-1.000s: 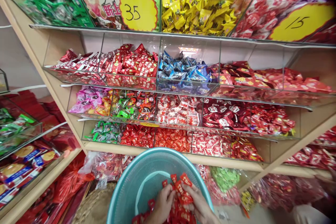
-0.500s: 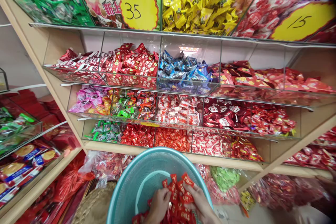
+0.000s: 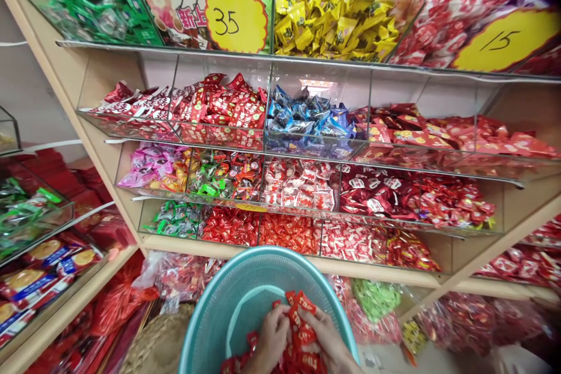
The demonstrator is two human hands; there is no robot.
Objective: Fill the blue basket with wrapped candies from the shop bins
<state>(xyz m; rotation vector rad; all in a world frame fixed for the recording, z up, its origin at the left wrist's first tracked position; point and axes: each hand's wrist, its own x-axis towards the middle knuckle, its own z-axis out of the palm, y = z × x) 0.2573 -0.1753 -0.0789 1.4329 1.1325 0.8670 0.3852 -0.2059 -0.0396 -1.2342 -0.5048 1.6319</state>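
Observation:
Both my hands are down inside a teal plastic basket, among red wrapped candies. My left hand is closed, fingers curled against red candy packets at the middle of the basket. My right hand closes round the other side of the same bunch, thumb and fingers on red packets. More red packets lie below and between the hands, toward the bottom of the view. The lower part of the basket is cut off by the frame.
Beyond the basket stands a wooden shelf rack with clear bins of wrapped candies. Yellow price tags hang on the top row. Bagged candies lie on the floor at right, a woven basket at left.
My hands have drawn closer together around the red candies, the right one shifting left. The view has moved slightly; the basket stays in place.

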